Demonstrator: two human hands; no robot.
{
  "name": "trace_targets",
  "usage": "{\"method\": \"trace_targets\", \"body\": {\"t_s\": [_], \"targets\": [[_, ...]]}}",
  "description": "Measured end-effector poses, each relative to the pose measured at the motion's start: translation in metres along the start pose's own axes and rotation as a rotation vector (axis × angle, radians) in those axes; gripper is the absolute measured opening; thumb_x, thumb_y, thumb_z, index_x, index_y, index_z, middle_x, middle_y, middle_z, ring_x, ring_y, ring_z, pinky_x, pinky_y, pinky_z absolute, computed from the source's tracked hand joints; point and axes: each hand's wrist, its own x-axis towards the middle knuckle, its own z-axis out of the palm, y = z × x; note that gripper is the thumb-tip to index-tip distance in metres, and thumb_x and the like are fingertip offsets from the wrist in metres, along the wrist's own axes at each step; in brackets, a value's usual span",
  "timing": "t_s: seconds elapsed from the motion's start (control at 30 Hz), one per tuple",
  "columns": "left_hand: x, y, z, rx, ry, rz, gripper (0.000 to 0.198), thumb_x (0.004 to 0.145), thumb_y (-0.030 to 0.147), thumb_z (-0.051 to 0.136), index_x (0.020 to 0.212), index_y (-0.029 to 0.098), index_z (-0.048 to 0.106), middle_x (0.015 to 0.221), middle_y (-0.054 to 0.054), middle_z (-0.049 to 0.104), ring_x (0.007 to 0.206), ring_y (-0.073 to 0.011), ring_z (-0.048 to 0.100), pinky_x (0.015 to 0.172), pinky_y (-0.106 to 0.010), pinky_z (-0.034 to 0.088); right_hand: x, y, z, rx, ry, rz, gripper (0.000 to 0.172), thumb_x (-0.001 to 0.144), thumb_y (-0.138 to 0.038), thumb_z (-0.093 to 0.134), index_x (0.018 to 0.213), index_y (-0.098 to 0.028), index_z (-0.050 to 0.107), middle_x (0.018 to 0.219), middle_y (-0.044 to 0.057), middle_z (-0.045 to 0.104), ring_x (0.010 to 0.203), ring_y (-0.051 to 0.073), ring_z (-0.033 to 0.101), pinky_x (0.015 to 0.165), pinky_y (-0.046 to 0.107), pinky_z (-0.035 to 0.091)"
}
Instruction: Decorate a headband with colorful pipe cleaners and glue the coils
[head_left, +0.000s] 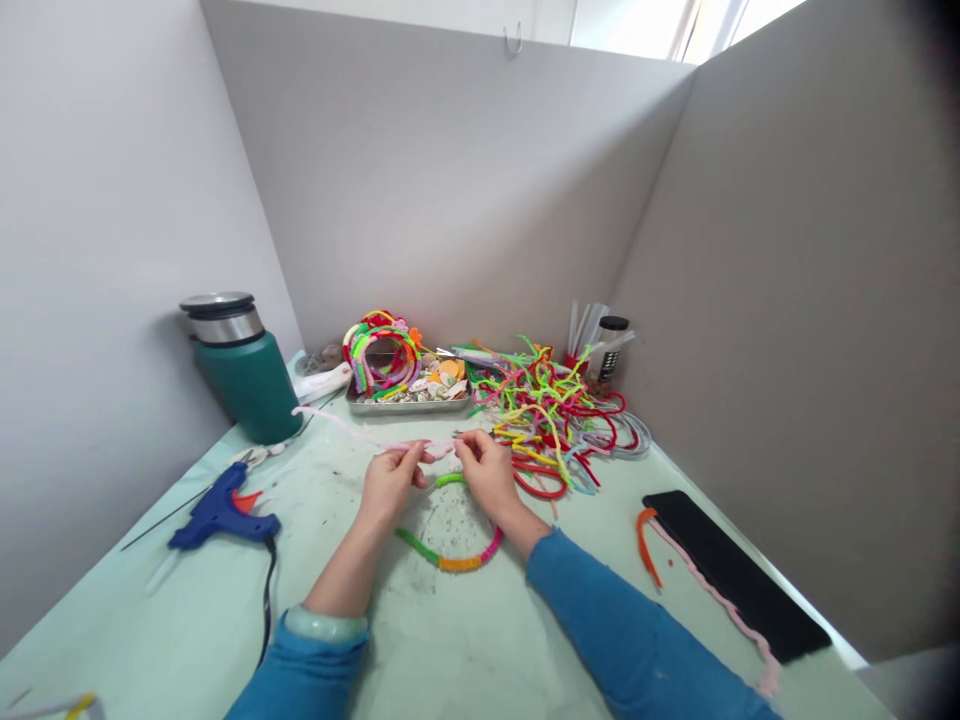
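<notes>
The left hand (388, 486) has its fingers pinched on a pale pink pipe cleaner (341, 425), and the fingers of the right hand (489, 472) nip what looks to be its near end. The pipe cleaner is held above the surface (431, 650), in front of the person, its long loose tail reaching out to the left. Below the hands lies a multicoloured hoop (459, 565), with green, orange and magenta stretches; whether the pink strand touches it is hidden by the fingers.

The step in hand seems to be shaping or winding the short pink stretch between the two grips. For this, a close pinch is best: the left fingers act as the anchor while the right thumb and forefinger bend a little at a time, so the wire core does not kink. Even, light pressure should spare the fuzz from being crushed. The free tail is best left clear of the blue glue gun (225, 510) and the teal bottle (247, 380) on that side, where it could snag. Any sharp wire tip deserves turning away from the fingertips.
</notes>
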Motion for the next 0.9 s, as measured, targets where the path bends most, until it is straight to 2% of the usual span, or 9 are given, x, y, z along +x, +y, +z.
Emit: {"method": "trace_targets", "body": {"t_s": [0.3,0.53,0.67,0.77,0.9], "targets": [[-0.002,0.002,-0.002,0.278,0.108,0.140,0.035,0.075,0.046,0.053,0.061,0.017,0.068,0.050,-0.001,0.060,0.048,-0.0127,0.053,0.052,-0.022,0.036,-0.006,-0.005,-0.001,-0.275,0.021,-0.137,0.018,0.084,-0.030,0.046,0.077,-0.018,0.058,0.075,0.004,0.063,0.066,0.015,0.055,0.059,0.024,0.037],[-0.008,0.004,-0.001,0.423,0.065,0.266,0.034,0.080,0.043,0.047,0.071,0.018,0.068,0.072,-0.001,0.069,0.048,-0.0108,0.053,0.053,-0.022,0.039,-0.007,-0.010,-0.004,-0.362,0.003,-0.176,0.025,0.087,-0.029,0.040,0.074,-0.018,0.060,0.071,0.004,0.063,0.067,0.014,0.056,0.061,0.023,0.035],[-0.008,0.003,0.000,0.443,0.071,0.297,0.034,0.081,0.041,0.046,0.068,0.019,0.067,0.084,-0.002,0.071,0.052,-0.0111,0.056,0.055,-0.022,0.039,-0.005,-0.007,-0.005,-0.337,0.008,-0.124,0.024,0.086,-0.032,0.043,0.077,-0.018,0.061,0.072,0.003,0.064,0.063,0.014,0.055,0.058,0.023,0.034],[-0.010,0.005,0.001,0.428,0.056,0.302,0.033,0.080,0.041,0.047,0.064,0.019,0.067,0.083,-0.002,0.071,0.051,-0.0110,0.055,0.055,-0.022,0.040,-0.003,-0.002,-0.004,-0.308,0.017,-0.076,0.023,0.085,-0.033,0.044,0.074,-0.018,0.060,0.068,0.002,0.063,0.060,0.014,0.054,0.056,0.023,0.033],[-0.009,0.005,0.000,0.351,0.070,0.252,0.035,0.078,0.043,0.051,0.057,0.018,0.065,0.067,-0.002,0.069,0.044,-0.0103,0.052,0.054,-0.023,0.039,0.000,0.002,-0.004,-0.202,-0.013,-0.032,0.023,0.084,-0.031,0.044,0.070,-0.018,0.058,0.063,0.001,0.061,0.059,0.013,0.052,0.056,0.023,0.034]]}}
